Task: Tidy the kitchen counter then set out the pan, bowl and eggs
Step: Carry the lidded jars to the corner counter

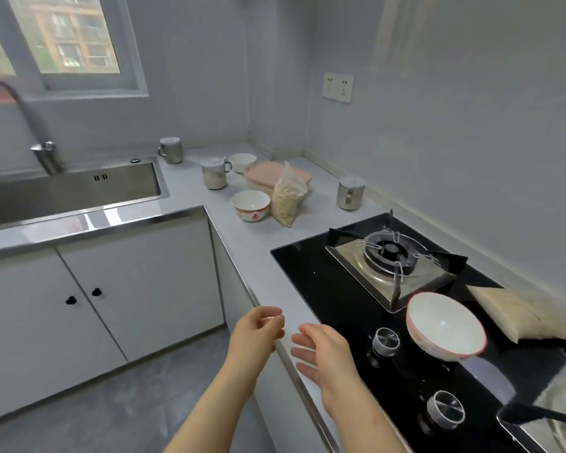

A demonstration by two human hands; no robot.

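Observation:
A white bowl with a pink rim (445, 328) sits tilted on the black glass hob (321, 282), just right of a knob. Further back on the grey counter (242, 250) stand a red-patterned bowl (251, 206) and a plain white bowl (242, 162). My left hand (258, 328) hovers at the counter's front edge, fingers loosely curled, holding nothing. My right hand (324, 351) is beside it over the counter edge, fingers relaxed and empty. A dark handle (543, 418) shows at the lower right; what it belongs to is cut off. No eggs are in view.
A clear bag of grain (288, 197) leans on a pink-lidded box (268, 176). Three steel lidded cups (214, 173) (171, 149) (349, 192) stand around the counter. A white sack (523, 315) lies right of the burner (391, 253). Sink (69, 191) and tap (43, 148) are at left.

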